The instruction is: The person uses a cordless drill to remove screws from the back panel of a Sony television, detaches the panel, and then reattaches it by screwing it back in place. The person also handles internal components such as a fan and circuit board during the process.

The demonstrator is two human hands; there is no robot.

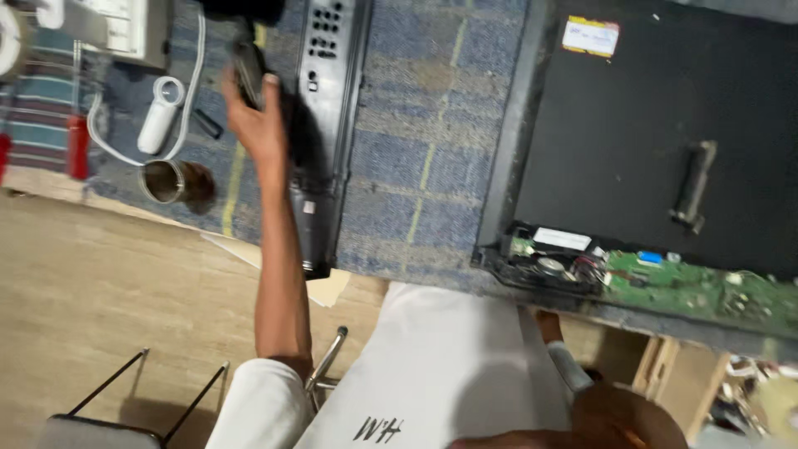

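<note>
My left hand reaches out over the blue carpet and is closed round a dark, narrow object, blurred and too dark to name. Right beside it lies a long black plastic panel with rows of small holes. On the right lies a large black flat screen set, back side up, with a green circuit board bared along its near edge. My right forearm, with a white band on it, runs up to that near edge. The hand itself is hidden there.
A white cylindrical device with a white cable, a metal cup and a red-handled tool lie at the carpet's left. A wooden floor and dark metal chair legs are at the lower left.
</note>
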